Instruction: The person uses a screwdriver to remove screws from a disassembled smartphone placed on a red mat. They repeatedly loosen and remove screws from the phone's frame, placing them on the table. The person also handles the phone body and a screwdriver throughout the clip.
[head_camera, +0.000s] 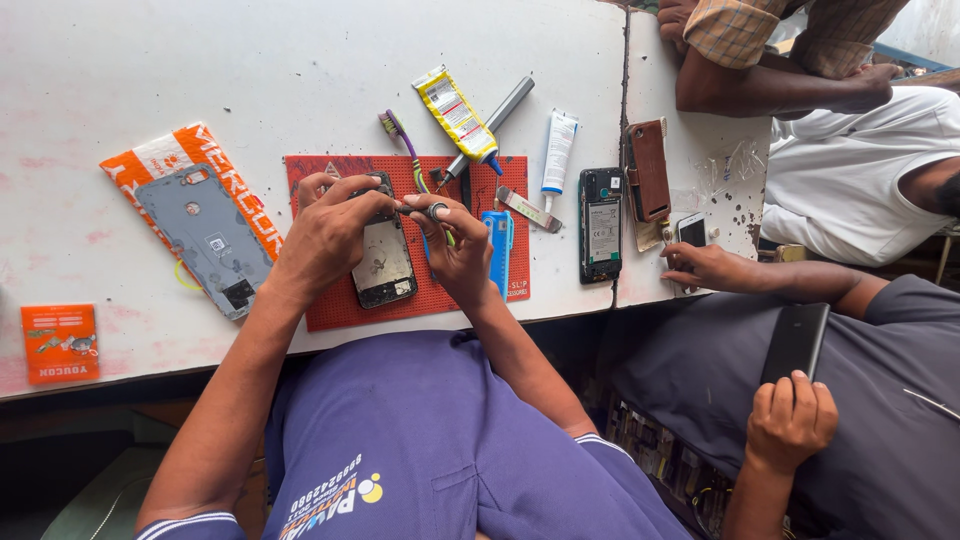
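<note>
Two hands work on an opened phone (384, 262) lying back-up on a red mat (340, 300) near the front edge of a white worktop (250, 70). The left hand (325, 235) is clamped over the phone's top end, fingers curled around its upper edge. The right hand (455, 250) is closed on a small tool (425, 211) whose tip meets the phone's upper right corner.

At 3 o'clock from the phone, just beside the right hand, a blue tool (499, 245) lies on the mat. At 1 o'clock sit a purple toothbrush (398, 132), a yellow glue tube (458, 113) and a grey metal rod (495, 115) crossing under the tube. A slim metal strip (527, 209) rests at the mat's right edge, with a white tube (558, 150) just beyond it.

Farther toward 3 o'clock, a second opened phone (600, 224) lies off the mat, next to a brown phone case (649, 168). At 9 o'clock a grey phone back cover (205, 235) rests on an orange packet (165, 160); a small orange card (60, 343) lies at 8 o'clock near the worktop's front edge.

Another person's hand (705, 265) touches the worktop's right edge by a small white phone (692, 231), and that person's other hand (790, 420) holds a black phone (795, 342) in the lap. A third person's forearm (770, 90) rests on the far right corner.
</note>
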